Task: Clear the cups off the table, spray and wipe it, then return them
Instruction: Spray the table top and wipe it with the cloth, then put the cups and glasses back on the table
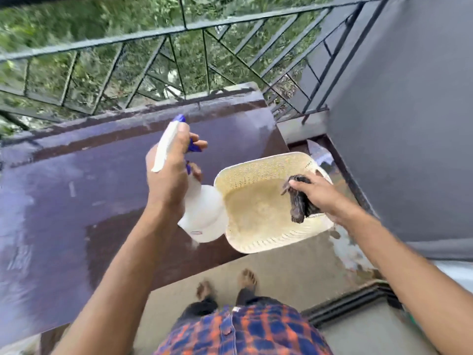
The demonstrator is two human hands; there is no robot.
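The table (pixel 76 201) is a dark brown slab with a glossy top, mottled with paler wet-looking patches and streaks, most of them along the far edge and down the left side. It fills the left and middle of the view, its far edge set against a black metal railing (pixel 163 34) with green foliage (pixel 64 19) behind.

Above its right part, the left hand (pixel 169 172) is wrapped around the neck of a white spray bottle (pixel 202 213), fingers curled over the blue trigger, the blue nozzle pointing away toward the railing. A small label with a red line sits low on the bottle; its writing is too blurred to read.

Just right of the bottle, a cream perforated plastic basket (pixel 258 239) hangs tilted past the table's right end, its inside bare. The right hand (pixel 322 196) grips the basket's far rim and, in the same clenched fingers, a dark crumpled cloth (pixel 300 203) that dangles into the basket.

Below, a plaid shirt (pixel 245 331) and two feet (pixel 245 278) show over a grey floor. A grey wall (pixel 409 98) stands at right.
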